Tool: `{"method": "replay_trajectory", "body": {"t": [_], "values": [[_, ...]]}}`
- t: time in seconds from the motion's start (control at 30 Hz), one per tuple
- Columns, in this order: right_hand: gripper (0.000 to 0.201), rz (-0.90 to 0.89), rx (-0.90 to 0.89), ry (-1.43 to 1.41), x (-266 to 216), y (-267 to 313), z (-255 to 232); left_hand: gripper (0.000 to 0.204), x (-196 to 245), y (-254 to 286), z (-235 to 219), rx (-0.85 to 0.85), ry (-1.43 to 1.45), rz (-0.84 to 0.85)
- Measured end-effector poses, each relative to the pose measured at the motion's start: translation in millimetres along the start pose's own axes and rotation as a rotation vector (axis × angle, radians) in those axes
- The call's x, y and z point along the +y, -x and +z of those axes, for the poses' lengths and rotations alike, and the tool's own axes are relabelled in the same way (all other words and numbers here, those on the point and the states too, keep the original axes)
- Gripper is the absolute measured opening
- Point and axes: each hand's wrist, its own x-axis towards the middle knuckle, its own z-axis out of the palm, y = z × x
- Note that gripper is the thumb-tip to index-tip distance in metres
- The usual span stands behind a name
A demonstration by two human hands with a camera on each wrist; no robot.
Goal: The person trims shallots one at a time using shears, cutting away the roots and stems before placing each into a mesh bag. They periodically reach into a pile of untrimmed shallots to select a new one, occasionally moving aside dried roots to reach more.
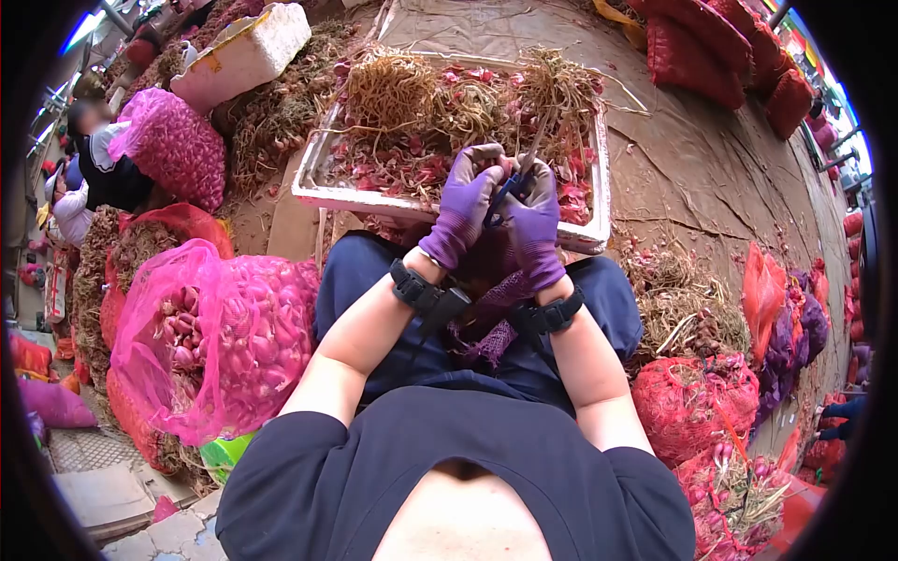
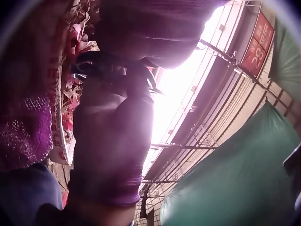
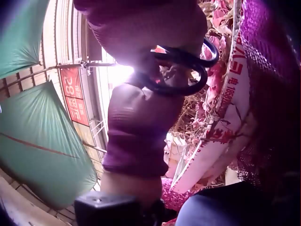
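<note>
Both hands wear purple gloves with greyish palms and meet over the near side of a white foam box (image 1: pixel 365 199). My right hand (image 1: pixel 535 220) grips scissors (image 1: pixel 501 194) with dark blue handles; the handle loops (image 3: pixel 200 77) stick out beside that hand in the right wrist view. The left hand (image 1: pixel 460 201) pinches a small reddish shallot (image 1: pixel 508 166) at its fingertips, mostly hidden by the fingers. A dry stalk (image 1: pixel 537 140) rises beside the fingertips. Inside the box lie bundles of dry stalks (image 1: pixel 388 86) and red skins (image 1: pixel 402 164).
A pink mesh bag of shallots (image 1: pixel 267 318) stands at the left, close to the knee. On the right are a heap of dry stalks (image 1: pixel 687 304) and a red mesh bag (image 1: pixel 697 402). Another foam box (image 1: pixel 245 56) lies at the back left. Brown sheeting (image 1: pixel 692 178) covers the ground.
</note>
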Motion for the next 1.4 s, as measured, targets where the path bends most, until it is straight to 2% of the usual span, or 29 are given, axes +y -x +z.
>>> {"method": "replay_trajectory", "body": {"t": [0.17,0.23,0.37,0.47,0.5,0.57,0.6,0.7,0.77,0.83,0.87,1.0,1.07,1.1,1.17,1.2,1.23,1.3,1.33,1.37,1.4], "values": [[0.039,-0.049,-0.013,-0.022,-17,1,1,0.021,5,-1,-8,-0.033,0.044,0.003],[0.041,-0.162,-0.066,0.085,-26,-1,3,0.018,6,1,-9,0.046,0.007,0.008],[0.046,-0.126,-0.172,0.058,-30,-6,3,0.020,1,-1,-10,0.111,0.041,-0.010],[0.048,-0.060,-0.089,0.048,-31,-10,-12,0.029,13,3,-8,-0.051,0.030,-0.048],[0.048,-0.062,-0.091,0.049,-32,-12,-15,0.029,20,3,-8,-0.051,0.031,-0.044],[0.049,-0.025,-0.140,0.009,-37,-13,-17,0.032,34,4,-4,-0.217,-0.228,-0.190],[0.051,-0.043,-0.191,0.026,-41,-10,-15,0.035,25,1,-7,-0.323,-0.248,-0.097],[0.050,0.058,-0.122,-0.062,-56,-7,-9,0.038,35,2,-5,-0.373,-0.235,-0.156],[0.049,0.012,-0.122,-0.039,-45,-14,-17,0.038,35,3,-5,-0.369,-0.214,-0.180],[0.047,-0.031,-0.111,0.137,-43,-16,-19,0.036,24,-1,-17,-0.386,-0.349,-0.156],[0.043,-0.084,-0.120,0.184,-43,-17,-18,0.035,23,0,-11,-0.345,-0.350,-0.085],[0.041,-0.037,-0.094,0.083,-47,-16,-14,0.030,24,2,2,-0.254,-0.314,-0.056],[0.040,-0.116,-0.048,0.084,-40,-19,-15,0.022,30,0,5,-0.092,-0.834,0.130],[0.040,-0.116,-0.051,0.085,-37,-19,-13,0.022,25,-4,2,-0.089,-0.833,0.131],[0.041,-0.063,-0.018,0.056,-32,-21,-9,0.018,14,-15,-2,0.017,-0.946,0.280],[0.040,-0.062,-0.035,0.047,-26,-23,-9,0.017,13,-16,0,0.033,-0.960,0.263],[0.040,-0.061,-0.033,0.047,-26,-24,-11,0.017,8,-18,-1,0.031,-0.961,0.261],[0.037,0.132,0.067,-0.096,-29,-30,-15,0.015,6,-23,0,0.092,-0.841,0.152],[0.035,0.225,0.144,-0.216,-25,-36,-18,0.016,7,-25,-4,0.074,-0.573,-0.097],[0.035,0.226,0.145,-0.215,-22,-39,-25,0.016,6,-26,-10,0.074,-0.573,-0.098],[0.034,0.308,0.052,-0.290,-21,-41,-34,0.017,1,-28,-19,-0.002,-0.282,-0.128]]}}
